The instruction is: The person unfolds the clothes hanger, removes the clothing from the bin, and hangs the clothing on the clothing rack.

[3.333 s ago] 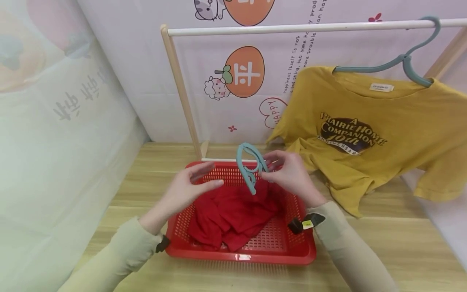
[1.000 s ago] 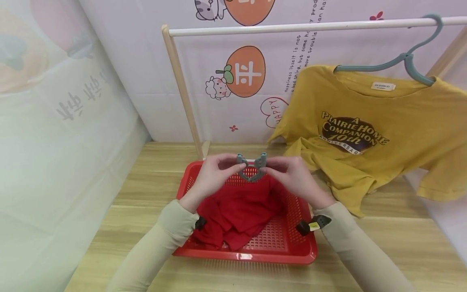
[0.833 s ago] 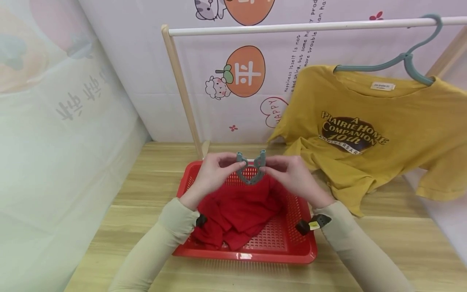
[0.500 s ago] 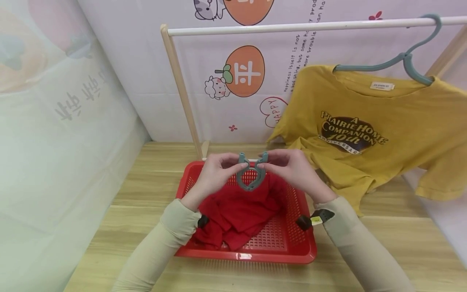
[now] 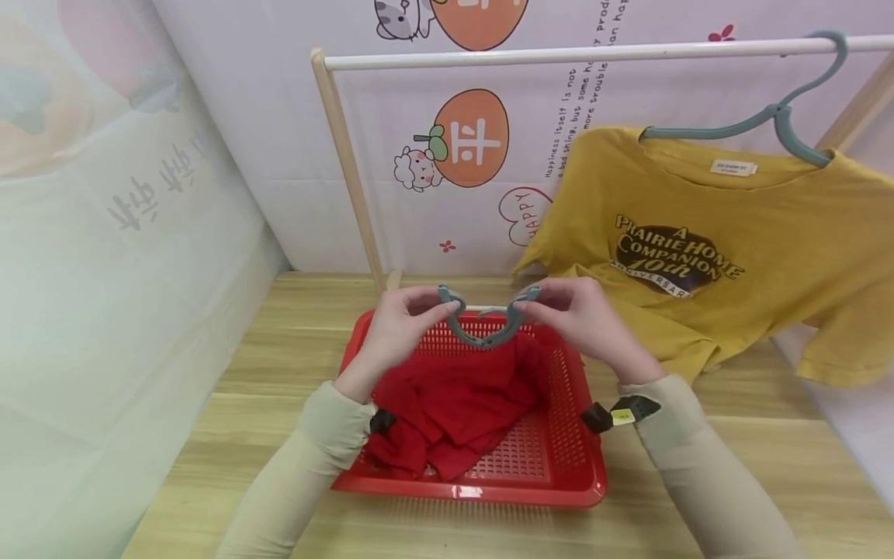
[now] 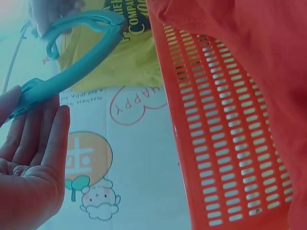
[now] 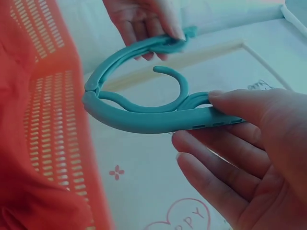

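Note:
A teal folding clothes hanger (image 5: 482,340) is held above the back part of the red basket (image 5: 531,494). My left hand (image 5: 398,326) pinches one arm's end between thumb and fingers. At the other end, my right hand (image 5: 583,322) pinches the opposite arm the same way. The two arms spread in a wide U from the middle joint. In the right wrist view the curled hook (image 7: 177,88) lies between the arms, nearer the right one. Below, a crumpled red cloth (image 5: 454,404) lies in the basket.
Behind stands a rack with a white rail (image 5: 559,54) and wooden posts (image 5: 349,171). A yellow T-shirt (image 5: 782,256) hangs on a second teal hanger (image 5: 740,128) at the right. The wooden tabletop (image 5: 258,373) extends around the basket.
My left hand has come in and taken hold of the hanger, which my right hand alone held at first. Since then the hands have moved apart and the folded arms have spread wider.

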`<state>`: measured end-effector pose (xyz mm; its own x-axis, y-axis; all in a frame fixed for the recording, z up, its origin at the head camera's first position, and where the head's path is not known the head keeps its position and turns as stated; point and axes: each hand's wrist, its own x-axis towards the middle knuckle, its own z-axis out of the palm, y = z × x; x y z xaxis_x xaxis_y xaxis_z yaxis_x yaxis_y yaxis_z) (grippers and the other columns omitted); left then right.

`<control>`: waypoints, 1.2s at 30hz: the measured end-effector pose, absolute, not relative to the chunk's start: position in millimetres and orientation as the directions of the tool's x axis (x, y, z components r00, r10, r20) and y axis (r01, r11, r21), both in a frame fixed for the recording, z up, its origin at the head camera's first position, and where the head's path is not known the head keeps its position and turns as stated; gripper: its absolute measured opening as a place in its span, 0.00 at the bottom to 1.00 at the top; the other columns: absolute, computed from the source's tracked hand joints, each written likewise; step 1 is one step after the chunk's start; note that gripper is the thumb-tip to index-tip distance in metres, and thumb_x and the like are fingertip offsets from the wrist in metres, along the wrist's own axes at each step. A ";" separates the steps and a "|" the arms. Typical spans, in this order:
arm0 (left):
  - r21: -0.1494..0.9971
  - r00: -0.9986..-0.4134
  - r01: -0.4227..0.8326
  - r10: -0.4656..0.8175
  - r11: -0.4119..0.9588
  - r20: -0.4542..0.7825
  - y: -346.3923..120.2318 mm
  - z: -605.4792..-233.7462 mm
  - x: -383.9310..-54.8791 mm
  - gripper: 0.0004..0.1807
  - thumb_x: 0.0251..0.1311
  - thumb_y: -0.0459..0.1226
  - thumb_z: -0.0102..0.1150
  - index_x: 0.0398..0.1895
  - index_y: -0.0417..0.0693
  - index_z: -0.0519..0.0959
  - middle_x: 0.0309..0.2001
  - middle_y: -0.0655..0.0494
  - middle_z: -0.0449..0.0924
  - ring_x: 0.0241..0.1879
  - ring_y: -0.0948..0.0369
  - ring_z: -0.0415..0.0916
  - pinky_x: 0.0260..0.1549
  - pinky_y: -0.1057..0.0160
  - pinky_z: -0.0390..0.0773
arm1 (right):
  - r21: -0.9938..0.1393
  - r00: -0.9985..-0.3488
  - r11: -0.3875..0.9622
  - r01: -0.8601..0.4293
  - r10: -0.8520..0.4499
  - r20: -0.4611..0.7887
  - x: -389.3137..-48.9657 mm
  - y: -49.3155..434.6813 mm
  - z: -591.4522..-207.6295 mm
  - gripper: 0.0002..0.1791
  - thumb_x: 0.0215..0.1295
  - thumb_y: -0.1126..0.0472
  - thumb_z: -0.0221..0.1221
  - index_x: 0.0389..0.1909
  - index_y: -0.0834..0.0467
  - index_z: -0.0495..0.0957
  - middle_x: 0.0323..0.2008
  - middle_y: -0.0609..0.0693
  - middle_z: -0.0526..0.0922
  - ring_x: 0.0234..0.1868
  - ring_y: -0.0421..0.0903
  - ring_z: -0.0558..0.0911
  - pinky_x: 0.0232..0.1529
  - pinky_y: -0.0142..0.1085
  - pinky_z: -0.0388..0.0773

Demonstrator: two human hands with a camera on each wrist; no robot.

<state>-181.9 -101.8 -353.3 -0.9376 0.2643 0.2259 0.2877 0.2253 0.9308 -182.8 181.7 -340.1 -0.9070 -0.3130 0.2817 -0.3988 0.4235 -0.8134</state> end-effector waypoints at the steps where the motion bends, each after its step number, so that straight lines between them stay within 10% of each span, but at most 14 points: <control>1: 0.931 -0.938 0.287 0.262 0.224 0.226 -103.9 -352.7 -181.8 0.10 0.65 0.43 0.70 0.45 0.50 0.89 0.40 0.59 0.88 0.44 0.60 0.84 0.51 0.55 0.80 | -0.822 -0.908 0.412 -0.394 -0.311 0.279 -183.3 183.7 -339.7 0.08 0.67 0.58 0.69 0.40 0.60 0.87 0.33 0.49 0.88 0.34 0.52 0.88 0.34 0.38 0.86; 21: 0.983 -0.977 0.174 0.131 0.059 0.166 -135.1 -353.8 -189.6 0.14 0.64 0.37 0.70 0.49 0.37 0.85 0.44 0.47 0.88 0.46 0.55 0.86 0.52 0.59 0.81 | -0.951 -0.939 -0.004 -0.310 -0.153 0.307 -185.5 215.1 -337.3 0.13 0.72 0.64 0.63 0.47 0.71 0.81 0.39 0.59 0.88 0.39 0.50 0.89 0.43 0.43 0.85; 36: 0.914 -0.963 0.160 0.144 -0.372 0.227 -131.7 -353.5 -192.2 0.03 0.66 0.28 0.65 0.34 0.43 0.83 0.40 0.50 0.88 0.41 0.55 0.87 0.52 0.47 0.80 | -0.902 -0.960 -0.395 -0.176 -0.136 0.246 -185.2 209.0 -344.7 0.06 0.75 0.67 0.58 0.43 0.64 0.82 0.42 0.57 0.88 0.43 0.50 0.89 0.49 0.43 0.83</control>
<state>-192.2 -131.7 -353.5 -0.9632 0.1442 0.2268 0.1597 -0.3717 0.9145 -185.2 209.0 -344.7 -0.9596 -0.1357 0.2464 -0.1757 -0.3952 -0.9017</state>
